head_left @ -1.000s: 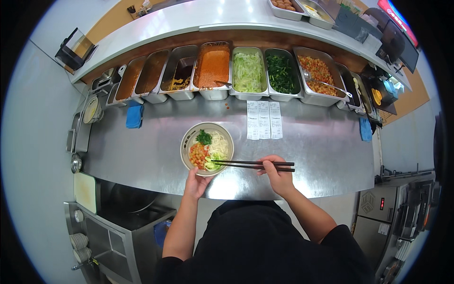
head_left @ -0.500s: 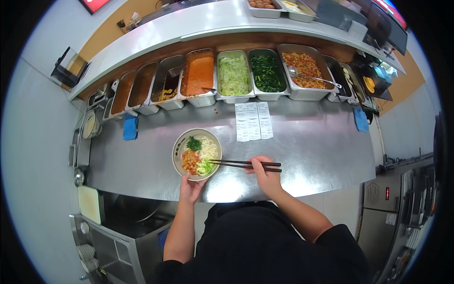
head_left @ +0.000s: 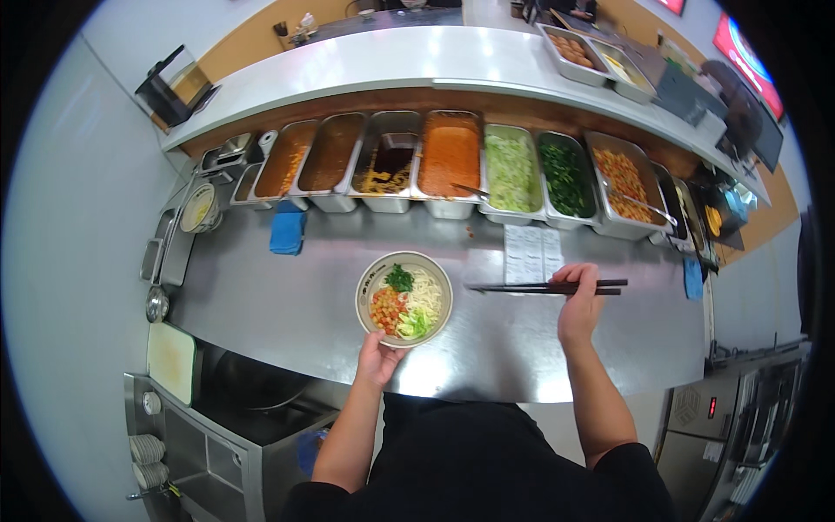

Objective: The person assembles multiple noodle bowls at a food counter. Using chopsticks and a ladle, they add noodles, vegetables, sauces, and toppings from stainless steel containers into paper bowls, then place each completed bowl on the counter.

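My left hand grips the near rim of a round, light-coloured bowl over the steel counter. In the bowl lie white noodles, chopped dark greens, an orange diced topping and pale green shredded vegetable. Off to the right, my right hand is closed round a pair of dark chopsticks. Their tips point left, a little apart from the bowl, with nothing seen between them. Beneath the chopsticks and hand lie white paper slips, partly covered.
Along the counter's back stand several steel pans: red-orange sauce, pale shredded vegetable, dark greens and diced topping with a spoon. Blue cloths lie at left and right. A wok sits below left.
My right hand has drawn the chopsticks rightward, away from the bowl, toward the paper slips. The view has shifted. My left hand still holds the bowl.
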{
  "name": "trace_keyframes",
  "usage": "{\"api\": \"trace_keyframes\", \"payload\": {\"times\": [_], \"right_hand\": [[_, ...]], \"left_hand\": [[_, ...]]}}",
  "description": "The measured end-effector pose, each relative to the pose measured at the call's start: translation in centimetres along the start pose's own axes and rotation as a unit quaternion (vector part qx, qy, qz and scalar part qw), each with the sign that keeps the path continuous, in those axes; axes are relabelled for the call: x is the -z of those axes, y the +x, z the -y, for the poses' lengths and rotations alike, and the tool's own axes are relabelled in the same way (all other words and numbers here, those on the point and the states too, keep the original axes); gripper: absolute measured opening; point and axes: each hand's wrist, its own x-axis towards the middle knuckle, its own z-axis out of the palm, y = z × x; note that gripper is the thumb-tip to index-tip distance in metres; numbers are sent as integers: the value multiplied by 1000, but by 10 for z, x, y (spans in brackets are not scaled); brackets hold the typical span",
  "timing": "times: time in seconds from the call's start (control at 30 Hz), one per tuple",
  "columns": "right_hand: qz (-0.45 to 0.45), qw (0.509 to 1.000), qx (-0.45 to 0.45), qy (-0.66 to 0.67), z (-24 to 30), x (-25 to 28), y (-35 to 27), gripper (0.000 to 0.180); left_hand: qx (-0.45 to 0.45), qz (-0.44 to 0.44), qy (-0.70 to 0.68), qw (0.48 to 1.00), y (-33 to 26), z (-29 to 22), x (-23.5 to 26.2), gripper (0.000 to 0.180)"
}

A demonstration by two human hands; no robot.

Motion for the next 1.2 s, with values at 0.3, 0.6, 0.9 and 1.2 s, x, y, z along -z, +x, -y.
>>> {"api": "trace_keyframes", "payload": {"times": [0.3,0.6,0.9,1.2], "right_hand": [[216,951,-2,-222,-33,-249,-7,22],[339,807,-184,-448,-154,-492,34,32],[314,792,-421,-312,-202,-566,48,19],[473,550,-22,-688,-144,-565,63,22]], "left_hand": [[-68,-29,5,997,9,-123,60,47],[-53,-16,13,998,33,-222,95,45],[-75,-12,4,997,75,-246,98,52],[-70,-30,-44,996,90,-232,82,60]]}}
